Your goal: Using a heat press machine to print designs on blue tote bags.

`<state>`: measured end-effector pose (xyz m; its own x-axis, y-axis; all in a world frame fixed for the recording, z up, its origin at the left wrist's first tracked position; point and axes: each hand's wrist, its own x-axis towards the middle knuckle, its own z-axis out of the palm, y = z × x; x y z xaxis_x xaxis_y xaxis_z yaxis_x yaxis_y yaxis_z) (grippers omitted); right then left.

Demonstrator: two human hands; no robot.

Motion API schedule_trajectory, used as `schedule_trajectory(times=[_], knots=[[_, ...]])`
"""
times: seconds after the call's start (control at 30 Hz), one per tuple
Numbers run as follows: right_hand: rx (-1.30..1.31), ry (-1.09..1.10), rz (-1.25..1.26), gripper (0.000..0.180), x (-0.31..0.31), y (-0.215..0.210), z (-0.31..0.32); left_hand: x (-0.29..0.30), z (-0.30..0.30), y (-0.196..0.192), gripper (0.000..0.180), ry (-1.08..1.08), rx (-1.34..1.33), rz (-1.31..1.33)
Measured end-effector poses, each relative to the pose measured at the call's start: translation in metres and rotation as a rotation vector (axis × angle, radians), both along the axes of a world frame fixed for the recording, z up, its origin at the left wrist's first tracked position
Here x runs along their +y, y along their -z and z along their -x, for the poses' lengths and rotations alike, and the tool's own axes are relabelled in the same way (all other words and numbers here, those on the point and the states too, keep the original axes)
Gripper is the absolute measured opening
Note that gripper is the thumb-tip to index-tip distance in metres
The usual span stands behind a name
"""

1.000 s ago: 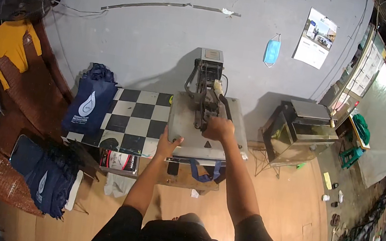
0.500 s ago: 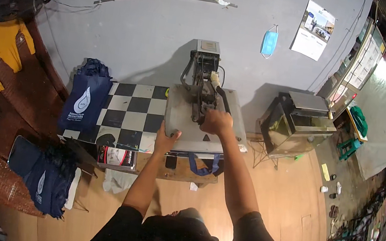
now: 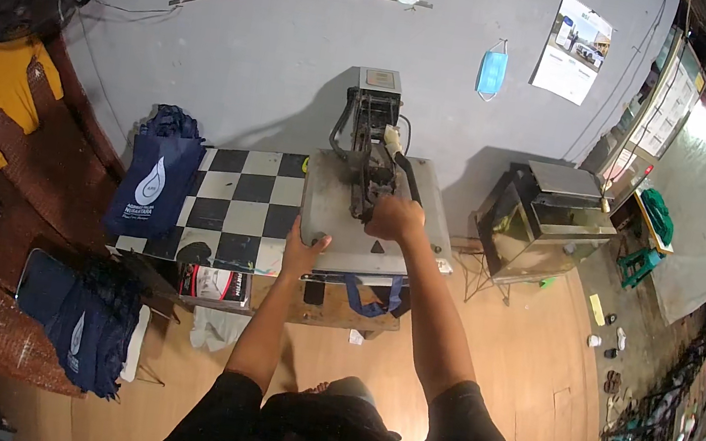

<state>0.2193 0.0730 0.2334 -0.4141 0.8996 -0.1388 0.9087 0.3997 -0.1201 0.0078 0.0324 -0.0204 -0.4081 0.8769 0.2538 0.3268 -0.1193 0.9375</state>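
Observation:
A heat press [image 3: 374,123] stands against the wall, its broad grey top plate [image 3: 334,195] lowered over the lower bed. My right hand [image 3: 395,218] is closed in a fist around the end of the press's black lever handle [image 3: 411,184]. My left hand [image 3: 302,254] lies at the plate's near left corner, thumb stretched apart from the fingers. Navy cloth straps [image 3: 373,301] hang out from under the press's front edge. What lies between plate and bed is hidden.
Left of the press, printed navy tote bags [image 3: 152,190] lie on a checkered tabletop [image 3: 243,195]. More navy bags [image 3: 84,340] are piled lower left. A phone [image 3: 314,292] rests on the shelf below. To the right stands a glass tank [image 3: 543,231].
The view has shifted slightly. Both hands keep their places on the press, and the plate stays lowered.

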Motion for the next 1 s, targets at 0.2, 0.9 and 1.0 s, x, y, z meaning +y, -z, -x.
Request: schedule_trajectory(times=[0.2,0.9,1.0], knots=[[-0.095,-0.035,0.109,0.035,0.004,0.001,0.002,-0.001,0.001,0.002,0.103,0.012,-0.024,0.050],[-0.142,-0.109,0.149,0.037,0.003,-0.011,-0.001,-0.003,0.000,-0.008,0.109,-0.031,0.076,0.074],[-0.157,-0.116,0.155,0.038,0.005,-0.010,-0.001,-0.004,-0.001,-0.007,0.110,-0.068,0.086,0.082]])
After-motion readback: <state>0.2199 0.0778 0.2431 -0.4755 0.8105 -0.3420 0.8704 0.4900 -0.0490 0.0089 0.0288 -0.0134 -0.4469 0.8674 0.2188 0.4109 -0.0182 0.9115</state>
